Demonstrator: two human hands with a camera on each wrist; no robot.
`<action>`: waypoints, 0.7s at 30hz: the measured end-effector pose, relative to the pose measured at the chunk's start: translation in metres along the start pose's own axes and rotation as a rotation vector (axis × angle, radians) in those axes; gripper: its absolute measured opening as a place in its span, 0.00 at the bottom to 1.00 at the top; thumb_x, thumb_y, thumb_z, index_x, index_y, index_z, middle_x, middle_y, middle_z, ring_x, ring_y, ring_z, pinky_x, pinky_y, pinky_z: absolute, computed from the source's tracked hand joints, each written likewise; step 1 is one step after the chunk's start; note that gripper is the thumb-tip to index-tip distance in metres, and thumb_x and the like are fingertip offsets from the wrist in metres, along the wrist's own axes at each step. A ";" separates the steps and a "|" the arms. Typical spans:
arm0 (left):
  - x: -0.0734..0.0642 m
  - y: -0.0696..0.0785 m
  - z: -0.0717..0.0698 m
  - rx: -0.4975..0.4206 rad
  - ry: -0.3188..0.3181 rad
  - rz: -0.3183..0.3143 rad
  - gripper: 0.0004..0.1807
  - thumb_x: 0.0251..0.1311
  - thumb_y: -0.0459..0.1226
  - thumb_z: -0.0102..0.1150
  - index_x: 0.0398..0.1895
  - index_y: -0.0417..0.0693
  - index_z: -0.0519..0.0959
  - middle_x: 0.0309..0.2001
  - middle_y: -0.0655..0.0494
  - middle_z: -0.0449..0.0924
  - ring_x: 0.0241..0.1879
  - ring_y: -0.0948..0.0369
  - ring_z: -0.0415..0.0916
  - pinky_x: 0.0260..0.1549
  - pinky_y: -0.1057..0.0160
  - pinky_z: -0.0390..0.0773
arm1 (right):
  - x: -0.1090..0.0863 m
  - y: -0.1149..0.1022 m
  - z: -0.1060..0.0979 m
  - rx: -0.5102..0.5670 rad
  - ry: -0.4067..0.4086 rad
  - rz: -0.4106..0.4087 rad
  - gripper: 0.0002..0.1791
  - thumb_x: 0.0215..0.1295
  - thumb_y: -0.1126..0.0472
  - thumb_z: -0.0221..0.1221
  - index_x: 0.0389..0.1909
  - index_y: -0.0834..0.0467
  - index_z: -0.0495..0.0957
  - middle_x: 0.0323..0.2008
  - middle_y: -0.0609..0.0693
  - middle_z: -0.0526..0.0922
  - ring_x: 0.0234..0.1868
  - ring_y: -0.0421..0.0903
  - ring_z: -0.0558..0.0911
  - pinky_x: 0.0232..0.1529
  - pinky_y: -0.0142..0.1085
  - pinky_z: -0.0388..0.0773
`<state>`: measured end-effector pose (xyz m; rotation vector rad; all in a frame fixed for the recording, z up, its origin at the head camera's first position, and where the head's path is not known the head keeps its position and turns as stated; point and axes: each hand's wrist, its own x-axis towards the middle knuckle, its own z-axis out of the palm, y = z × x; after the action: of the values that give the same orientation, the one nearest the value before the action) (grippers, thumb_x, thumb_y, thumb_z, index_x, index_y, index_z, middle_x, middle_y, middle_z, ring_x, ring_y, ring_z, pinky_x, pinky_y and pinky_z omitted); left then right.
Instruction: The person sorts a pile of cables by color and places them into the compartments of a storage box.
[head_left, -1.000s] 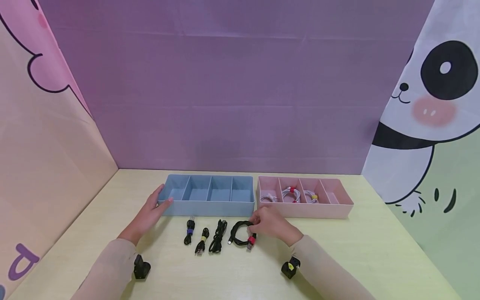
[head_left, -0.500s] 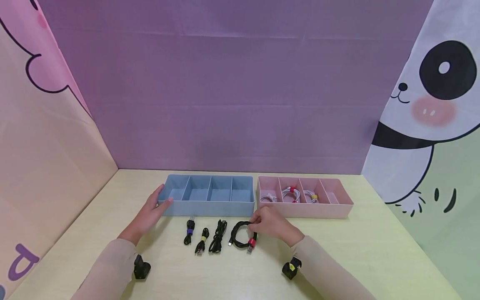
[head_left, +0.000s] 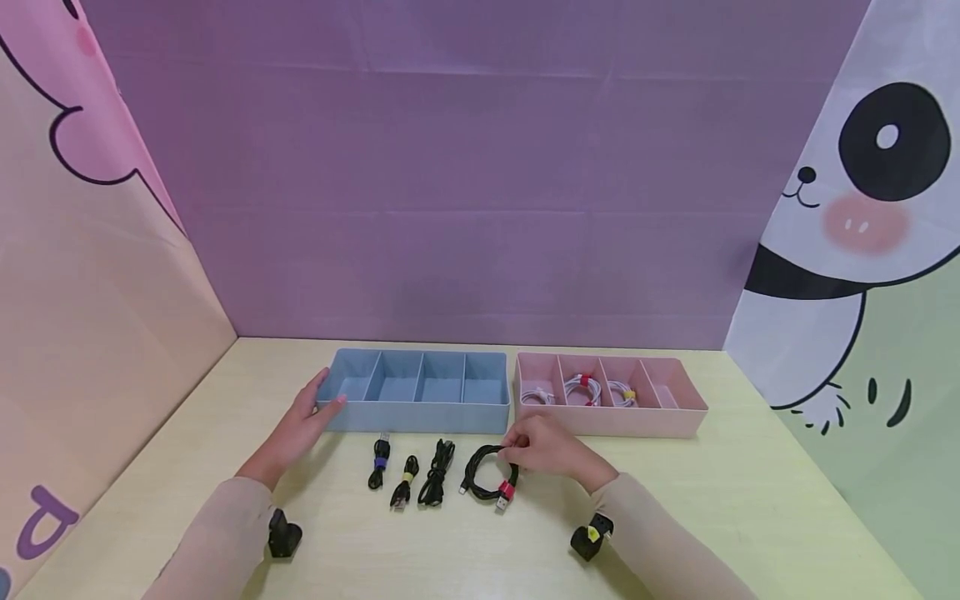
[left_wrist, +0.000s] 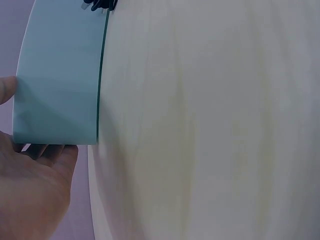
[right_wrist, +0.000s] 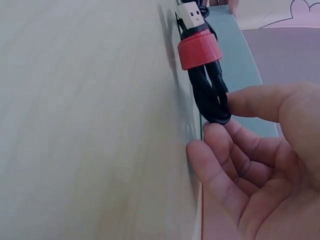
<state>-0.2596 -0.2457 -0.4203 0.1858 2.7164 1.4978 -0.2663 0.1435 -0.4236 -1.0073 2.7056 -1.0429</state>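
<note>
My right hand (head_left: pixel 551 450) pinches a coiled black USB cable (right_wrist: pixel 205 92) between thumb and fingers. A red strap (right_wrist: pixel 200 50) binds the coil close to its metal plug, and the loop tilts up from the table. My left hand (head_left: pixel 296 429) grips the left end of a blue divided box (head_left: pixel 418 417), thumb at the front rim and fingers along the end wall. Its compartments hold nothing. Left of the held coil lie three bundled black cables: one with a purple strap (head_left: pixel 380 462), one with a yellow strap (head_left: pixel 407 477), and a thicker one (head_left: pixel 437 475).
To the right of the blue box stands a pink divided box (head_left: pixel 611 422). White coiled cables (head_left: pixel 581 388) lie in three of its compartments, and its rightmost one is bare. A purple backdrop (head_left: pixel 480 183) closes off the table's rear; printed cloths flank both sides.
My right hand has shifted slightly right, and the red-strapped cable has come with it, its coil lifting a little. The left hand and the boxes have stayed put.
</note>
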 end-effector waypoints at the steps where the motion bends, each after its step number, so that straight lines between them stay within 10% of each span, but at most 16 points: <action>1: 0.000 0.000 0.000 0.002 0.000 0.000 0.48 0.76 0.56 0.44 0.80 0.41 0.31 0.78 0.33 0.29 0.75 0.34 0.30 0.67 0.28 0.41 | 0.000 0.000 0.000 0.008 -0.004 0.002 0.03 0.63 0.65 0.66 0.32 0.61 0.87 0.21 0.39 0.78 0.19 0.32 0.73 0.23 0.27 0.71; 21: -0.001 0.002 -0.001 -0.006 -0.003 0.018 0.49 0.76 0.56 0.44 0.80 0.40 0.31 0.78 0.34 0.28 0.75 0.34 0.29 0.67 0.28 0.40 | -0.002 0.000 -0.003 0.060 0.018 0.041 0.05 0.66 0.62 0.65 0.32 0.59 0.87 0.26 0.42 0.77 0.25 0.35 0.75 0.27 0.30 0.72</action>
<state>-0.2587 -0.2456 -0.4182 0.2133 2.7150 1.5084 -0.2661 0.1465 -0.4216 -0.9329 2.6795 -1.1233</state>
